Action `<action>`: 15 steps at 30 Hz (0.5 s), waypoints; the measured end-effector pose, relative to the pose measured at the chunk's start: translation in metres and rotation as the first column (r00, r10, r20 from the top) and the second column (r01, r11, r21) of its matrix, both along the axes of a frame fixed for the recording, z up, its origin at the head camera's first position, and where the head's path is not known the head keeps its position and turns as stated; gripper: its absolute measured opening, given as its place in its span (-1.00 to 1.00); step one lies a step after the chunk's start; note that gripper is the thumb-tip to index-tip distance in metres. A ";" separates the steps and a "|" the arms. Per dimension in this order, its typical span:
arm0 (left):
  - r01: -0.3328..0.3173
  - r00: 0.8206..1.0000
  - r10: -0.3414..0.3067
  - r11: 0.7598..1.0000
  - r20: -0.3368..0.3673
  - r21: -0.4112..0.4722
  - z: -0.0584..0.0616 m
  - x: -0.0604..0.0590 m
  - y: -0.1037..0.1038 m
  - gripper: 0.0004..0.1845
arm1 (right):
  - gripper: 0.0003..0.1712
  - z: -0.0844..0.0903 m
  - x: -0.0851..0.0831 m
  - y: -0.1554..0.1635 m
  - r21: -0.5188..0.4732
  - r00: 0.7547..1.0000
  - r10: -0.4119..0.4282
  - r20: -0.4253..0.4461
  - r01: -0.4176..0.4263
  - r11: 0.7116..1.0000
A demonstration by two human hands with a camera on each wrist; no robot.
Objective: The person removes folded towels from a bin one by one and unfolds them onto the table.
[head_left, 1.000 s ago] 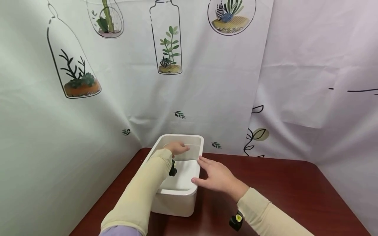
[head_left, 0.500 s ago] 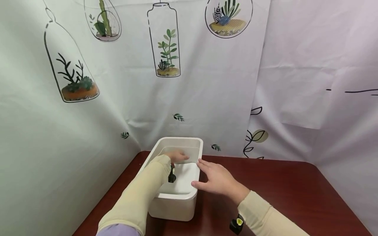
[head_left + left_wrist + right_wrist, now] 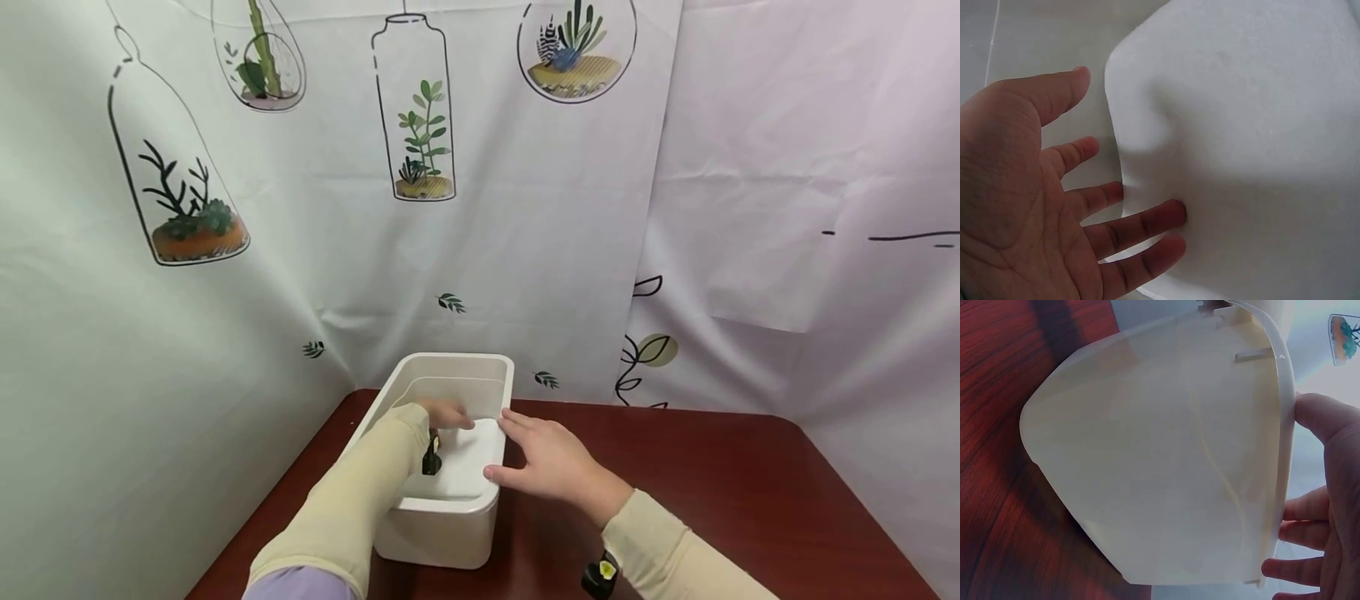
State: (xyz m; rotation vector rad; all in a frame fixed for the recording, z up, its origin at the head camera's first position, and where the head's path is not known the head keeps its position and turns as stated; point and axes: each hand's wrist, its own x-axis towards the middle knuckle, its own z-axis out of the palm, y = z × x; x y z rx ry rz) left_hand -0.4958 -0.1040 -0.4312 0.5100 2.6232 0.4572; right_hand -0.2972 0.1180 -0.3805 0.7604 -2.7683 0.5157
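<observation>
A deep white plastic bin (image 3: 438, 533) stands upright near the table's far left corner. Inside lies a pale, finely textured white sheet (image 3: 1260, 125) with a rounded corner; its near part shows beside the sleeve in the head view (image 3: 472, 467). My left hand (image 3: 447, 414) is down in the bin, fingers spread and slightly bent, with nothing in its palm. In the left wrist view two fingertips (image 3: 1175, 214) overlap the sheet's edge and the thumb stands apart. My right hand (image 3: 558, 458) rests thumb and fingertips along the bin's right rim (image 3: 1286, 425).
The dark red wooden table (image 3: 697, 500) extends to the right of the bin. White fabric printed with plants in jars (image 3: 540, 250) hangs behind and along the left side. Small black cameras (image 3: 602, 575) sit at both wrists.
My left hand has lowered in the bin toward the sheet. The right hand has kept its place on the rim. The whole head view has shifted slightly.
</observation>
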 end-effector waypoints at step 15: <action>0.016 1.000 -0.016 0.996 0.008 -0.087 -0.006 0.002 0.000 -0.36 | -0.05 -0.001 0.000 0.001 0.002 1.000 0.001 -0.014 -0.001 1.000</action>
